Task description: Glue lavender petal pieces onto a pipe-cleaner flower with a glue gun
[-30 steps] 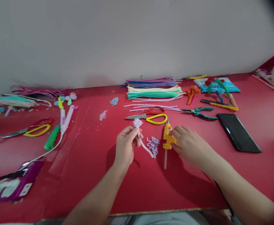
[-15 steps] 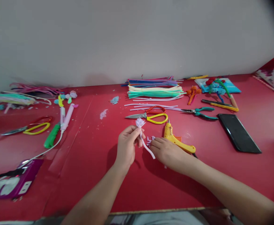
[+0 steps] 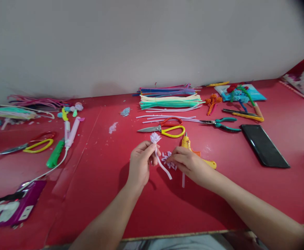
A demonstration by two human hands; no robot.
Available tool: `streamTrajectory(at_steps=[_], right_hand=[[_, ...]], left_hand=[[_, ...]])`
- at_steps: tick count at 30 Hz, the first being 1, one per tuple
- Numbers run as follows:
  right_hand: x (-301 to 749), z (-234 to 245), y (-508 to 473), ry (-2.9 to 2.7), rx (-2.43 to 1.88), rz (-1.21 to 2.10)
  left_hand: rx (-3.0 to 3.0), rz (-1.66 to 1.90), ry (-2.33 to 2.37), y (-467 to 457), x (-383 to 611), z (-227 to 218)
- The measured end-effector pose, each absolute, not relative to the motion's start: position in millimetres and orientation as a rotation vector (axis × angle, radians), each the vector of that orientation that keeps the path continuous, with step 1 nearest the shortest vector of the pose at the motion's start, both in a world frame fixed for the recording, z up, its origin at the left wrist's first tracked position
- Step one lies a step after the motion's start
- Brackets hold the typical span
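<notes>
Between thumb and fingers, my left hand (image 3: 141,158) grips a lilac pipe-cleaner flower (image 3: 155,138). Its petal head points up and its bent stem hangs down to the right. My right hand (image 3: 190,162) reaches into a small pile of cut lilac pipe-cleaner pieces (image 3: 170,164), fingertips pinched together among them. Whatever lies between those fingertips is too small to make out. Partly behind the right hand lies a yellow glue gun (image 3: 186,142). A pale lilac strip (image 3: 183,180) sticks out below that hand.
Scissors (image 3: 172,130), pliers (image 3: 222,123) and a black phone (image 3: 264,146) lie beyond my hands. Bundled pipe cleaners (image 3: 170,100) rest by the wall. On the left are more scissors (image 3: 39,144), a pink heating tool (image 3: 74,132) with a cord and a purple box (image 3: 32,201).
My right hand has lifted slightly and shifted right, uncovering more of the lilac pieces and the pale strip. My left hand keeps the flower in nearly the same place.
</notes>
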State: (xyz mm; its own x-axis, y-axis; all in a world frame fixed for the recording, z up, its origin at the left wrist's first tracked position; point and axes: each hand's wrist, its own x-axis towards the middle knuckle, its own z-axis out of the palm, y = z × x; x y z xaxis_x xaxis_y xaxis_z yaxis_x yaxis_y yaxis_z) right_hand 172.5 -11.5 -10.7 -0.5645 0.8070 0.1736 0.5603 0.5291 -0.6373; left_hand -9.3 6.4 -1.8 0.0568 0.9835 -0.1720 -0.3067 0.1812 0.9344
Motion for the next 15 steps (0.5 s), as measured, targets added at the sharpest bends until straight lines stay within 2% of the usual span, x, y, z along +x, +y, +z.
streamTrajectory(at_steps=[6,15], right_hand=[[173.1,-3.9,-12.9,-1.654,-1.217,1.068],[162.4,-13.4,-15.4,-1.535,-1.305,0.803]], left_hand=[[0.747,1.044,0.994,-1.7,0.9,-3.9],[0.642,0.981,0.958,-8.9,8.0,-5.9]])
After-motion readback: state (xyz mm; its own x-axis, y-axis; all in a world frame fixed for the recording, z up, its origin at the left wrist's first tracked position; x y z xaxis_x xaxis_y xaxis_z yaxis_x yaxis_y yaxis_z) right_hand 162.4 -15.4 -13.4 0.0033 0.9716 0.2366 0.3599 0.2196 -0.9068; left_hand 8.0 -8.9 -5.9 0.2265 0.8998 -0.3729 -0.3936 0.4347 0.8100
